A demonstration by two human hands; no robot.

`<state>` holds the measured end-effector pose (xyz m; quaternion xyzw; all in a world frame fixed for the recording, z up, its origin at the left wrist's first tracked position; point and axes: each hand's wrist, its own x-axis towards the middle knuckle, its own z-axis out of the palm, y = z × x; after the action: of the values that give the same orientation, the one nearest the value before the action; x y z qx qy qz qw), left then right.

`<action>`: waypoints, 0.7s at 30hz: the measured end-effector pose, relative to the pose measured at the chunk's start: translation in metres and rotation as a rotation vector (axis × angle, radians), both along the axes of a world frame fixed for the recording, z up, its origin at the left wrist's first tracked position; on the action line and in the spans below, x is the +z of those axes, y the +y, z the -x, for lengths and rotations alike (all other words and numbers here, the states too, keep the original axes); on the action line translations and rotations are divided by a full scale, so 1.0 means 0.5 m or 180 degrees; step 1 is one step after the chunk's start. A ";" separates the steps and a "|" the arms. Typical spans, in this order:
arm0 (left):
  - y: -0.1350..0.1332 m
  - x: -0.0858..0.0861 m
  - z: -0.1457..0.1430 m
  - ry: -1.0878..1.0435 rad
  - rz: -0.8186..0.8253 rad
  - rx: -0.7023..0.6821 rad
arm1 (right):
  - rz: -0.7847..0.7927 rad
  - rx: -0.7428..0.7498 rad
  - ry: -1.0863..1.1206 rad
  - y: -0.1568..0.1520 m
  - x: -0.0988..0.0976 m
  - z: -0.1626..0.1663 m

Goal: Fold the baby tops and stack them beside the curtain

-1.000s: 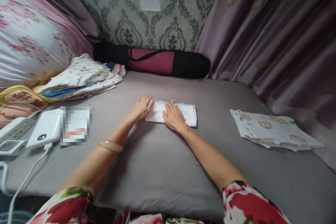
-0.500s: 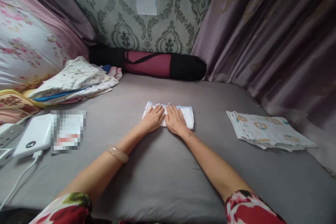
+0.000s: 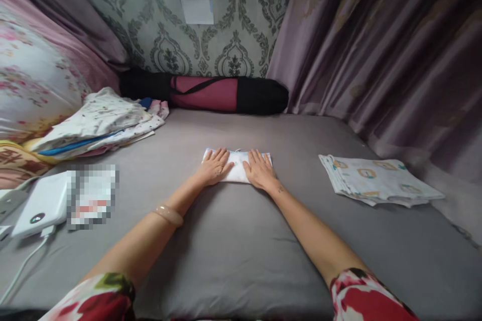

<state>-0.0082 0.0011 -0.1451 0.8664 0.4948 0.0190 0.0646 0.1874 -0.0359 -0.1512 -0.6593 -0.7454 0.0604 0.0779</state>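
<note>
A small folded white cloth [image 3: 237,166] with a blue edge lies on the grey bed sheet [image 3: 233,241] ahead of me. My left hand [image 3: 213,167] rests flat on its left half, fingers stretched out. My right hand [image 3: 259,169] lies flat on its right half, fingers spread. A pale bangle [image 3: 167,214] sits on my left wrist. Most of the cloth is covered by my two hands.
A stack of folded patterned cloths [image 3: 376,180] lies to the right. A pile of loose clothes [image 3: 98,123] sits at the left by a floral pillow [image 3: 30,90]. A white power bank [image 3: 39,205] with a cable lies front left. A black-and-maroon roll bag [image 3: 207,93] lines the wall; curtains hang right.
My left hand slid from the cloth's left edge onto it beside my right hand; then both hands moved apart along the cloth. The view drifted a little to the right.
</note>
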 end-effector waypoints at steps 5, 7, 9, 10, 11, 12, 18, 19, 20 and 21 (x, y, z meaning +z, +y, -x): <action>0.033 -0.005 0.014 -0.0204 0.0104 -0.0085 | 0.0264 0.0111 0.0092 0.027 0.024 -0.015; 0.056 0.004 0.023 -0.0361 0.0080 -0.0033 | 0.0252 0.0054 0.0093 0.044 0.042 -0.031; 0.081 0.017 0.033 -0.0413 0.0149 0.0173 | 0.0254 -0.0061 0.0055 0.060 0.056 -0.049; 0.093 0.025 0.038 -0.0406 0.0253 0.0291 | 0.0318 -0.0102 0.0060 0.067 0.061 -0.057; 0.105 0.033 0.042 -0.0385 0.0387 0.0376 | 0.0426 -0.0118 0.0095 0.073 0.066 -0.064; 0.116 0.040 0.046 -0.0356 0.0515 0.0426 | 0.0547 -0.0119 0.0155 0.079 0.069 -0.070; 0.155 0.062 0.063 -0.1099 0.1515 0.0343 | 0.1007 -0.0064 0.0566 0.108 0.097 -0.090; 0.156 0.066 0.065 -0.1196 0.1646 0.0353 | 0.1070 -0.0043 0.0632 0.110 0.103 -0.095; 0.155 0.071 0.067 -0.1239 0.1701 0.0355 | 0.1118 -0.0030 0.0682 0.112 0.108 -0.101; 0.153 0.079 0.069 -0.1273 0.1725 0.0335 | 0.1138 -0.0020 0.0743 0.112 0.113 -0.108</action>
<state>-0.0426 0.0774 -0.1055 0.7701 0.5034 0.0597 0.3872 0.2413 0.0199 -0.0948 -0.6535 -0.7067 0.2674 0.0456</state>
